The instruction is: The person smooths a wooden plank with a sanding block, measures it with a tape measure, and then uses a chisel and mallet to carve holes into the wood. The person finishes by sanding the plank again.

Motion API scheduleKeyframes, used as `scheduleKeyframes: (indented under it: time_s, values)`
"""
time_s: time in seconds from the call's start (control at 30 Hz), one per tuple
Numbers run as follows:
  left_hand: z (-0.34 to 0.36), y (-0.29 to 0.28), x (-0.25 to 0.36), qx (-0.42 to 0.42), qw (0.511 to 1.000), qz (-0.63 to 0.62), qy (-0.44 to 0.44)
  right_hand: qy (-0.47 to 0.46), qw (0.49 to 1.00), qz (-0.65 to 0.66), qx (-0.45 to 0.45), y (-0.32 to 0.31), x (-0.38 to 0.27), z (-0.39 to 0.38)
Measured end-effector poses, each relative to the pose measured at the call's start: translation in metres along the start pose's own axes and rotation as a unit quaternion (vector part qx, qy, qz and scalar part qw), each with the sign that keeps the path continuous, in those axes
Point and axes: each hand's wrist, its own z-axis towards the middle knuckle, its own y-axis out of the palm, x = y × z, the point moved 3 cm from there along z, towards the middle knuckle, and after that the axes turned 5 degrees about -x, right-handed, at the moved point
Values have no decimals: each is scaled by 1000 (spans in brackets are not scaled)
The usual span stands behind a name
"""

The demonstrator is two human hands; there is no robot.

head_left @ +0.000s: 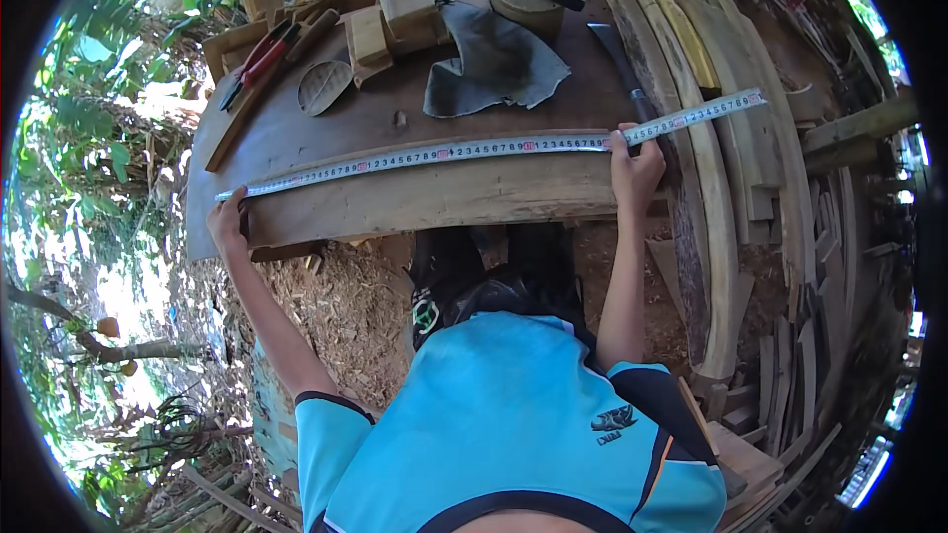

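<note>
A white measuring tape [484,149] with black and red markings runs along the upper edge of a wooden board [434,199] lying at the table's near side. My left hand [229,221] pinches the tape close to its left end, at the board's left corner. Toward the board's right end, my right hand [640,176] grips the tape between thumb and fingers. Past that hand the tape bends slightly and sticks out over long planks on the right. Both forearms are spread wide.
On the brown table [296,143] lie red-handled pliers [265,59], a grey cloth [499,54], wood blocks [407,15], an oval wood piece [325,88] and a dark blade [614,54]. Long planks [716,207] line the right side. Wood shavings [346,311] cover the ground.
</note>
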Motion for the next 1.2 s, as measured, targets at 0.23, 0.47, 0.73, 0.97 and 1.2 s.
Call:
scheduleKeyframes:
  time_s: [0.23,0.47,0.73,0.97,1.2]
  values:
    - [2,-1,-1,6,1000,-9,9,-14,1000,11,-25,-2,4,3]
    - [-1,0,3,4,1000,4,-2,-14,1000,0,-17,0,1,2]
    - [0,-1,2,4,1000,-5,3,24,999,3,-30,0,0,1]
    - [4,-4,-2,-9,1000,-20,8,-6,1000,8,-17,2,4,1]
    - [5,-3,-3,5,1000,2,11,-28,1000,1,-5,2,3,1]
